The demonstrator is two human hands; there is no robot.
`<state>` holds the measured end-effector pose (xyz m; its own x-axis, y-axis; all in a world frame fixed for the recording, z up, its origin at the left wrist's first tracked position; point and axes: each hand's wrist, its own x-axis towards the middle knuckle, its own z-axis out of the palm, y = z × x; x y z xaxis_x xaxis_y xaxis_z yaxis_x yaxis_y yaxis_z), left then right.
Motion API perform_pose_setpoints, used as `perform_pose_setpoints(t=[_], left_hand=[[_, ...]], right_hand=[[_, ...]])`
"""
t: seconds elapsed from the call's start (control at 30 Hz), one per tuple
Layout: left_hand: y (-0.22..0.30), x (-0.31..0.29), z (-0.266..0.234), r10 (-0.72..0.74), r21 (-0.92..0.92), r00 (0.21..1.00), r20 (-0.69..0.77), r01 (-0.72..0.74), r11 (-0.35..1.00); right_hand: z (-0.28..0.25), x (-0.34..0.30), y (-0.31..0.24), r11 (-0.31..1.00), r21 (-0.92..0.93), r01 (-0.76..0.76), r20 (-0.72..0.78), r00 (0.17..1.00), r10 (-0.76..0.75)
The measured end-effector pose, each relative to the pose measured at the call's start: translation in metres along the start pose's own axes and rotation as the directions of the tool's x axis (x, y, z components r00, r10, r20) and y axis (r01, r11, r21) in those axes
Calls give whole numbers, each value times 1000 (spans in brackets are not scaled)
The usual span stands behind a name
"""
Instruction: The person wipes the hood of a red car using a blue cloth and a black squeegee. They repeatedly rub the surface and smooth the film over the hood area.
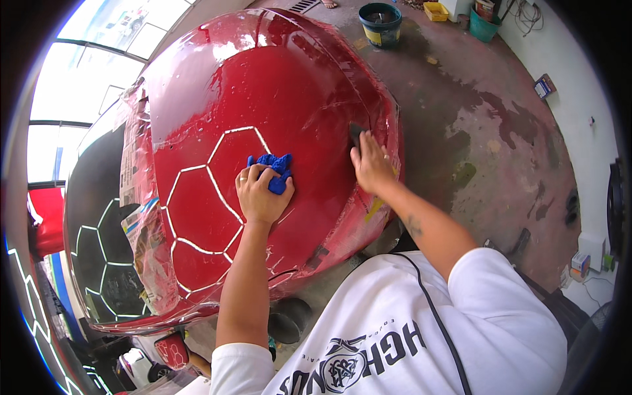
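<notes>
A glossy red car hood (303,92) fills the middle of the view, wet in its far part and mirroring white hexagon-shaped lights. My left hand (262,196) is closed around a crumpled blue cloth (271,168) and presses it on the hood. At the hood's right side my right hand (372,163) holds a small dark sanding pad or sheet (356,133) against the red surface; its exact kind is not clear. The fingers of that hand lie close together over the dark piece, partly hiding it.
Newspaper and clear film masking (141,217) cover the strip by the windshield (99,230). A dark bucket (380,25) of water stands on the stained, wet floor (487,145). Farther off are a yellow basin (436,11) and a teal bucket (484,27). A white wall (579,72) borders the right.
</notes>
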<state>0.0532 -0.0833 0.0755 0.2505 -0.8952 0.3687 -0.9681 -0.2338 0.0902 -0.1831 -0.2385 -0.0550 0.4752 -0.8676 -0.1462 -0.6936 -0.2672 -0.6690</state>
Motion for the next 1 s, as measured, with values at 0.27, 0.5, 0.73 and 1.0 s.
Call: perform_pose_setpoints(t=[0.27,0.5,0.73,1.0], left_hand=[[5,4,1,27,27,1000,-14,-27,999],[0,1,4,38,43,999,-6,-38,998],[-2,-2,-1,54,61,998,-14,-53,997],[-4,0,2,70,48,997,-39,-68,997]], right_hand=[[-8,32,6,998,11,54,-47,997,-53],[-12,23,-12,991,133,13,-41,999,-8],[-3,-2,-16,993,111,38,30,999,-42],[1,-4,-2,988,140,63,39,997,-69]])
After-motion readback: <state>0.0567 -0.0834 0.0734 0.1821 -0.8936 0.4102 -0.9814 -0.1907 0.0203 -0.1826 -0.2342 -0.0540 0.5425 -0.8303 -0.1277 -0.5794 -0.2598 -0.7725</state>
